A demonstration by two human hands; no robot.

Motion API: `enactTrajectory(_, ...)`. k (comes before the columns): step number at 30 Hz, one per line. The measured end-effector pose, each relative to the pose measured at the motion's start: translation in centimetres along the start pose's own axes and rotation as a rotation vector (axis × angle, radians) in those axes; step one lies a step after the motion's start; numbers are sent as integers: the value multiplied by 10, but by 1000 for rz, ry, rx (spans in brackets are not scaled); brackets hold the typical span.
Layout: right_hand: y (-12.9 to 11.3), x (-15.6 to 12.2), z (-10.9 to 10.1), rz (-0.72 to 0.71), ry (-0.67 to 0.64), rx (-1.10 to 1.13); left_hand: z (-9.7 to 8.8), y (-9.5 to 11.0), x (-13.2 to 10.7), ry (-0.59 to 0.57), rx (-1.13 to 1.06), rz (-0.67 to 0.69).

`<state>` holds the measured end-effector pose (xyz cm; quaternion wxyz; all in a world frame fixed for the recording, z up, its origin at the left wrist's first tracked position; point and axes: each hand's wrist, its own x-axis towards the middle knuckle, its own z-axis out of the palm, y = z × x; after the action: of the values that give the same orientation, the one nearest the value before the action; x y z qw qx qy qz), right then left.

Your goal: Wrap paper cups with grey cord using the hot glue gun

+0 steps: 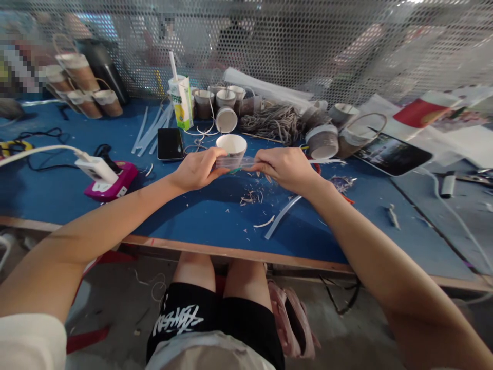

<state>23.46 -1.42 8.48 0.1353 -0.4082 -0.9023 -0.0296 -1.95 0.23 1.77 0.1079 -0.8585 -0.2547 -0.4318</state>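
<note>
A white paper cup (231,144) is upright between my hands. Across its near side a clear plastic strip (244,163) is stretched level. My left hand (198,168) pinches the strip's left end, fingers close against the cup; whether they also grip the cup I cannot tell. My right hand (283,167) is closed on the strip's right end, thumb and fingers together. Something small and teal shows under the strip. Below the right wrist another clear strip (283,216) lies on the blue table, near grey fibre scraps (251,197).
Behind the cup are a bundle of grey cord (273,123), several wrapped cups (323,141) and a drink carton (181,103). A black phone (170,144) and a magenta power strip (111,184) lie left; a tablet (395,151) lies right. A perforated metal screen (269,46) stands behind.
</note>
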Motion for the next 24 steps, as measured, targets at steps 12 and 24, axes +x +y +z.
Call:
enactTrajectory(12, 0, 0, 7, -27, 16, -90, -2, 9, 7, 157, 72, 105)
enactTrajectory(24, -1, 7, 10, -64, -12, -145, 4, 7, 4, 172, 123, 20)
